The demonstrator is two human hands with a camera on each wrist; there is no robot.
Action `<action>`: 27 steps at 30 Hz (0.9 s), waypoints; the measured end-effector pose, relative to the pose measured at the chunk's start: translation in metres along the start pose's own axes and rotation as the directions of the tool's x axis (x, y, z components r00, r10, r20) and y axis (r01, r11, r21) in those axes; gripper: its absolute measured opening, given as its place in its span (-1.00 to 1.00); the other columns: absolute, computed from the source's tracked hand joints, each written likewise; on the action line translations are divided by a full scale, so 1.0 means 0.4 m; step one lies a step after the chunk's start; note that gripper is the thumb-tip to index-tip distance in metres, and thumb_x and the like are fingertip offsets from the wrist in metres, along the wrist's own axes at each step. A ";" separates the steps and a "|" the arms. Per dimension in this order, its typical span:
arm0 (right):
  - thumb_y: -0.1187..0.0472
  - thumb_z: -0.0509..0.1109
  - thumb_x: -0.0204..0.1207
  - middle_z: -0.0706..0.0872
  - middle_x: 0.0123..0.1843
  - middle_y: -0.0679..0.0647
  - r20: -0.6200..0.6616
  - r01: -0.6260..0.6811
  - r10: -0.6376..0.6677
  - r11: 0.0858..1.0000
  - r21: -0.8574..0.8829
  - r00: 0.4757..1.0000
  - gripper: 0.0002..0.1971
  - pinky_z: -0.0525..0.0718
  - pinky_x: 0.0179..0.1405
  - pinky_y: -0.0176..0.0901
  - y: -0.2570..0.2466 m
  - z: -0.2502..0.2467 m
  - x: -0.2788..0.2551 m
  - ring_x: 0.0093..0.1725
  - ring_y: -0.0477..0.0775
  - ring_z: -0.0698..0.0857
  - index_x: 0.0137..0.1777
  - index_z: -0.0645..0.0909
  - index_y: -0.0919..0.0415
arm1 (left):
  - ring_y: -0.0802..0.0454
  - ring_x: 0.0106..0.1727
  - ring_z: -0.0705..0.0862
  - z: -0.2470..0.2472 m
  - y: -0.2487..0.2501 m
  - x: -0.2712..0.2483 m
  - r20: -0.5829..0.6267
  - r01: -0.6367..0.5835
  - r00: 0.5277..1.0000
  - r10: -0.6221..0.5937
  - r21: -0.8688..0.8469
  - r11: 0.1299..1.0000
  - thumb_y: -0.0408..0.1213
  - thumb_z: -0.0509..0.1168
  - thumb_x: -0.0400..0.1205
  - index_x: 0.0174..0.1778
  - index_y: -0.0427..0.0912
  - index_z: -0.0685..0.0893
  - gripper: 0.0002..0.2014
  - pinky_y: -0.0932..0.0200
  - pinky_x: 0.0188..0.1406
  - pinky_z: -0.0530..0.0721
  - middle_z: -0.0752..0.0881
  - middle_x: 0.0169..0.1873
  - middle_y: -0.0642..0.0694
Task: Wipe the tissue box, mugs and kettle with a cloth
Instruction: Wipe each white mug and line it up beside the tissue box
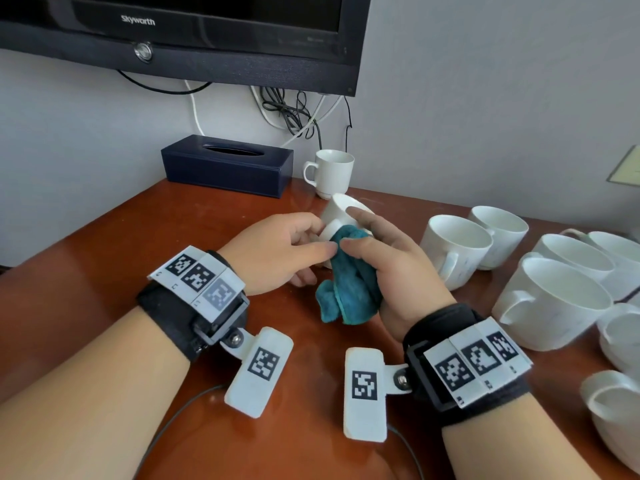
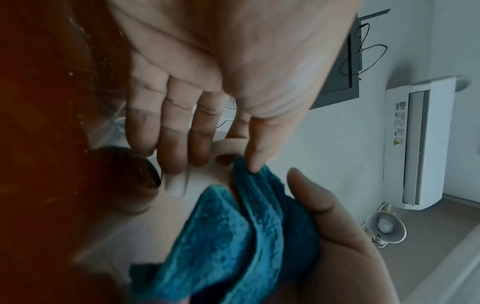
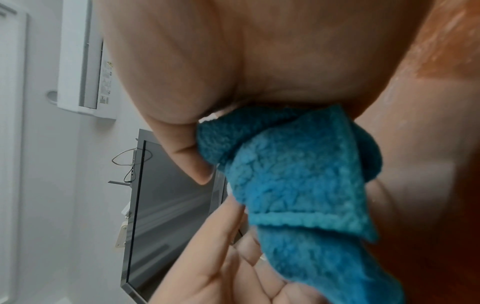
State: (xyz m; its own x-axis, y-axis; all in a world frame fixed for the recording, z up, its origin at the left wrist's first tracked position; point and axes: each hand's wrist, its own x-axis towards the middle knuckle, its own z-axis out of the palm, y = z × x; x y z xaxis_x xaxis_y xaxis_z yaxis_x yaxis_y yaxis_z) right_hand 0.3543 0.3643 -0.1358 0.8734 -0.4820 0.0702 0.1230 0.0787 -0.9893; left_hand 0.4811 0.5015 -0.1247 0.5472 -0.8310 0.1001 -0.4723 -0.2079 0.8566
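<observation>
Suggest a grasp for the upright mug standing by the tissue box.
Take the upright mug by its handle, probably coming from the tissue box side. The handle loop points that way and nothing blocks it. The tilted mug, held by the left hand and wiped by the right hand, crowds the near side.

Tissue box (image 1: 227, 166) left of mug (image 1: 330, 173), on table (image 1: 104, 271).

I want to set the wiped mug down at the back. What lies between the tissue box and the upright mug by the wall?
Bare tabletop only, in the head view: nothing lies between the tissue box and the upright mug.
</observation>
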 end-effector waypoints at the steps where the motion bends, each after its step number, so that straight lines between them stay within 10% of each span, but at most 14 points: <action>1: 0.18 0.49 0.37 0.79 0.35 0.20 0.005 -0.011 0.011 1.000 0.021 1.000 -0.40 0.70 0.42 0.37 0.001 0.000 0.000 0.31 0.25 0.80 0.48 0.67 0.00 | 0.02 -0.14 0.89 0.002 0.000 -0.002 0.009 0.013 1.000 -0.012 -0.013 1.000 -0.09 0.37 0.76 0.19 0.02 0.74 -0.86 -0.03 -0.01 0.89 0.88 -0.11 0.07; 14: 0.36 0.33 0.62 0.74 -0.01 0.16 -0.278 -0.063 0.109 0.984 0.168 0.954 -0.79 0.72 -0.18 0.06 -0.004 -0.027 0.011 -0.12 0.11 0.73 0.19 0.69 0.22 | -0.08 -0.13 0.91 -0.006 -0.002 0.015 -0.125 0.212 0.962 -0.244 -0.222 0.952 0.07 0.19 0.83 0.12 -0.26 0.67 -0.59 -0.12 0.06 0.89 0.80 0.04 -0.21; 27: 0.37 0.31 0.62 0.80 0.22 0.18 -0.201 -0.143 0.166 0.982 0.126 0.965 -0.62 0.74 -0.01 0.07 -0.007 -0.021 0.002 0.16 0.19 0.80 0.35 0.74 0.08 | -0.05 -0.20 0.91 -0.021 -0.008 0.022 -0.192 0.300 0.915 -0.354 -0.261 0.918 0.04 0.22 0.84 0.22 -0.04 0.67 -0.74 -0.09 -0.04 0.91 0.84 0.00 -0.16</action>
State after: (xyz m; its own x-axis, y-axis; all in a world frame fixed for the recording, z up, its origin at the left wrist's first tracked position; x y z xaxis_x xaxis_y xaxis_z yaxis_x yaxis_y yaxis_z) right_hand 0.3509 0.3563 -0.1338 0.7691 -0.6274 -0.1223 0.0554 0.2560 -0.9651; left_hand 0.4932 0.4992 -0.1223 0.8009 -0.5878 -0.1141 -0.0887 -0.3049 0.9482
